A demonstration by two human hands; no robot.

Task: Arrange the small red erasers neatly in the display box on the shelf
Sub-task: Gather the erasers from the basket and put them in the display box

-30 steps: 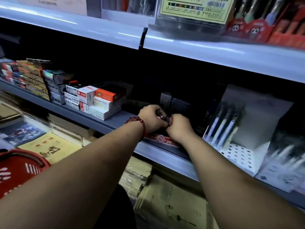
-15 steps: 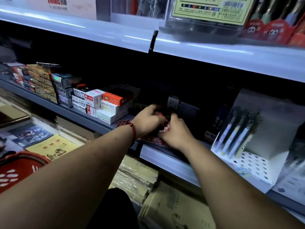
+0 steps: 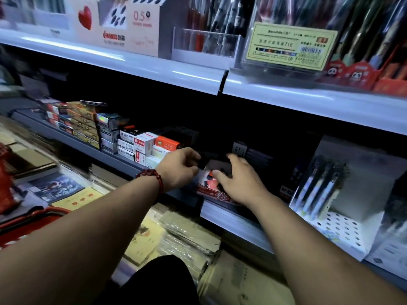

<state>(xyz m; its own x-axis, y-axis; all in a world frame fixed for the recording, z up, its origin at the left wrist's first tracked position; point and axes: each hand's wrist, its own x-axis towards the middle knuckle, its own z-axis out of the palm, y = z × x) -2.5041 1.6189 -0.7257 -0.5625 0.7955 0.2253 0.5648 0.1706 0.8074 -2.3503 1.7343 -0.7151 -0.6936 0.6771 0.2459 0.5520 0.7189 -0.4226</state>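
The display box [image 3: 212, 194], low with a patterned red front, stands at the edge of the middle shelf [image 3: 233, 216]. Small red erasers [image 3: 211, 182] show inside it, blurred and partly covered by my hands. My left hand [image 3: 179, 169], a red bead bracelet on its wrist, curls its thumb and fingers round a dark piece at the box's left side. My right hand [image 3: 240, 180] lies over the box with fingers spread, its thumb touching the red erasers. What the fingertips touch deeper in the box is hidden in shadow.
Stacked small stationery boxes [image 3: 141, 145] stand left of my hands. A white pen display card [image 3: 339, 194] leans at the right. The upper shelf [image 3: 154, 69] carries pen racks. Wrapped paper packs [image 3: 176, 236] and a red basket [image 3: 28, 219] are below.
The view tilted up, showing more of the upper shelf. My hands, pressed together over the box before, have moved apart; my right hand's fingers are now spread.
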